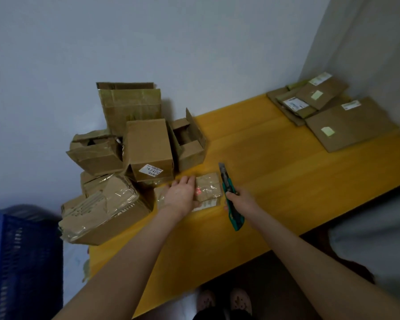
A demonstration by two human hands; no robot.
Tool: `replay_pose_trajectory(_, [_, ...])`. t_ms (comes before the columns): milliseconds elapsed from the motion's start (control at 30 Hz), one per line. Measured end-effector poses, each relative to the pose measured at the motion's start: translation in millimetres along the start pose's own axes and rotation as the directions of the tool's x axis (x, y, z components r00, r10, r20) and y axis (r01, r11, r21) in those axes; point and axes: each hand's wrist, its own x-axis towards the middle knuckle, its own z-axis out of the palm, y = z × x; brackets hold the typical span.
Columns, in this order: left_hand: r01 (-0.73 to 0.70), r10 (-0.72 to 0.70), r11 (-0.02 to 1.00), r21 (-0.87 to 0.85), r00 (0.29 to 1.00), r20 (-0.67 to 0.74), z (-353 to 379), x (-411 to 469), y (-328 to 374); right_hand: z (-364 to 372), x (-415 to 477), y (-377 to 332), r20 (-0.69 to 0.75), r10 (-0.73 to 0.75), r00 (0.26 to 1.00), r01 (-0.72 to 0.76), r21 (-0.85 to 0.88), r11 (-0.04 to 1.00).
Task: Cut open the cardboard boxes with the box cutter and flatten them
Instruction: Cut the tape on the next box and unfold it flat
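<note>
Small taped box (209, 187) lies flat on the yellow desk (275, 169), near the front edge, just right of the pile of boxes (148, 146) stacked against the wall. We have the left hand (181, 192) laid palm-down over its left part, fingers fairly straight and spread across the top; we judge this is to pin it so it cannot slide under the knife. The right hand (239, 197) is wrapped round the green box cutter (229, 192) about mid-handle. Its blade (221, 167) is extended and points away from the body, just beside the box's right edge and not touching the tape. Holding the edge outward keeps it clear of the pinning hand. The flattened boxes (333, 112) sit well apart at the far right corner, presumably the finished stack, so work seems to run left to right. A blue crate (21, 250) stands off the desk at the left. Step in hand, by our judgement: lining up the first cut along the tape seam. Risk: left fingers lie near the likely cutting line.
</note>
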Motion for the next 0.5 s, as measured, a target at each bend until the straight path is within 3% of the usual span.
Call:
replay_pose_trajectory(133, [0.057,-0.056,0.998,-0.026,0.998,0.03,-0.5,-2.5,1.8,-11.7,-8.9,3.5,-0.032,-0.039,0.999,0.038,-0.027,0.999])
replay_pose_trajectory(300, [0.108,-0.107,0.994,-0.019,0.993,0.047,-3.1,-0.4,8.8,-31.3,-16.0,10.9,-0.085,-0.174,0.981,0.151,-0.225,0.963])
replay_pose_trajectory(500, [0.117,-0.117,0.993,0.022,0.992,0.04,-2.9,3.1,10.9,-47.0,-17.7,16.2,-0.038,-0.31,0.95,0.246,-0.524,0.816])
